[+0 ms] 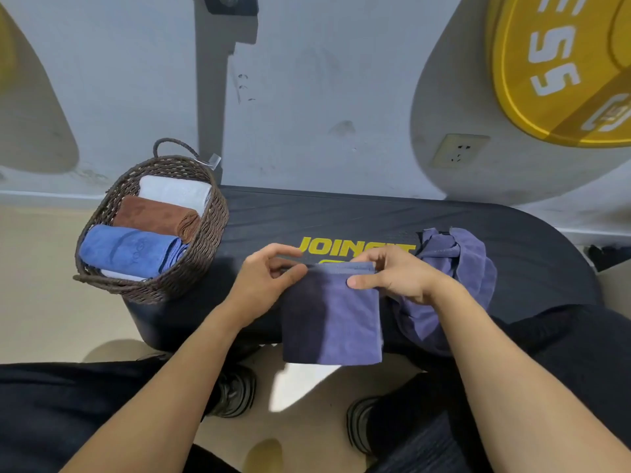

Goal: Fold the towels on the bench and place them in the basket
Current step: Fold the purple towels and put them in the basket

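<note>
We held a purple towel [333, 315] by its far edge, our left hand [264, 276] pinching the left corner between thumb and fingers, our right hand [392, 276] pinching the right corner the same way. The towel was already folded into a neat rectangle and lay at the near edge of the black bench [341, 220], its long axis running toward us, its lower end draping past the bench's edge. From the fingers it hung straight down and toward our body, so both hands sat at its top. The wicker basket [211, 230] stood at the left end of the bench, well apart from the towel and nearer our left hand, so we judged the coming carry would go leftward. In the basket we counted three folded towels plainly: a white towel [177, 191] at the far side, a brown towel [153, 215] in the middle, a blue towel [126, 249] nearest us; a pale strip beneath the blue one might have been a fourth, but we could not tell. Just right of our right hand lay one more crumpled towel [457, 264], purple as well, not yet folded. That made two towels on the bench, by our count.
</note>
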The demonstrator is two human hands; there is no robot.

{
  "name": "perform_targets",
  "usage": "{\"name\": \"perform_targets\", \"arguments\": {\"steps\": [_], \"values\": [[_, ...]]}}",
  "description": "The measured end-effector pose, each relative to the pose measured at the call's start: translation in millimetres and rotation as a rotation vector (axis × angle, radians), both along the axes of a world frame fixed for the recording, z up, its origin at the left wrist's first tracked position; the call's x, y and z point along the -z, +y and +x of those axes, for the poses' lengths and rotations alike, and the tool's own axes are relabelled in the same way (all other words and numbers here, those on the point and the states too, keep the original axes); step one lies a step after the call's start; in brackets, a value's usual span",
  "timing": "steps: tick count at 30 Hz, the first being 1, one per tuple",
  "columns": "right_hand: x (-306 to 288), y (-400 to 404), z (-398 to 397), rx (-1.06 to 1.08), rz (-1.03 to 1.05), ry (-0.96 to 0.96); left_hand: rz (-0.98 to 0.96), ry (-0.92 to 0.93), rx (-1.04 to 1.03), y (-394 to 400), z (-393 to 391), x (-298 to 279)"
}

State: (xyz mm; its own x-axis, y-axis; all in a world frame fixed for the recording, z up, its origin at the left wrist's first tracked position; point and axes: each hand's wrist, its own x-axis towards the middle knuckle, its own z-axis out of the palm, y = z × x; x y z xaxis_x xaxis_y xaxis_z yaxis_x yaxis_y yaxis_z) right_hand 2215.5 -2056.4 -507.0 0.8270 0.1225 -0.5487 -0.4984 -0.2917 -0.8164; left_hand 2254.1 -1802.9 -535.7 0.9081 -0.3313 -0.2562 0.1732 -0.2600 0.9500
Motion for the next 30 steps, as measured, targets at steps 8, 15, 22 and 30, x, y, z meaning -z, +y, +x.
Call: {"name": "perform_targets", "arguments": {"steps": [8,15,22,30], "values": [[74,-4,-10,0.49,-0.179,0.134,0.178,0.324,-0.168,-27,-19,55],[70,-6,-15,0.463,-0.282,-0.07,0.493,-0.008,-0.073,-40,-31,58],[66,-4,-27,0.183,-0.624,-0.315,0.333,-0.133,-0.084,-49,-20,59],[69,-2,-22,0.021,-0.681,-0.357,0.156,-0.115,0.096,-52,-3,66]]}}
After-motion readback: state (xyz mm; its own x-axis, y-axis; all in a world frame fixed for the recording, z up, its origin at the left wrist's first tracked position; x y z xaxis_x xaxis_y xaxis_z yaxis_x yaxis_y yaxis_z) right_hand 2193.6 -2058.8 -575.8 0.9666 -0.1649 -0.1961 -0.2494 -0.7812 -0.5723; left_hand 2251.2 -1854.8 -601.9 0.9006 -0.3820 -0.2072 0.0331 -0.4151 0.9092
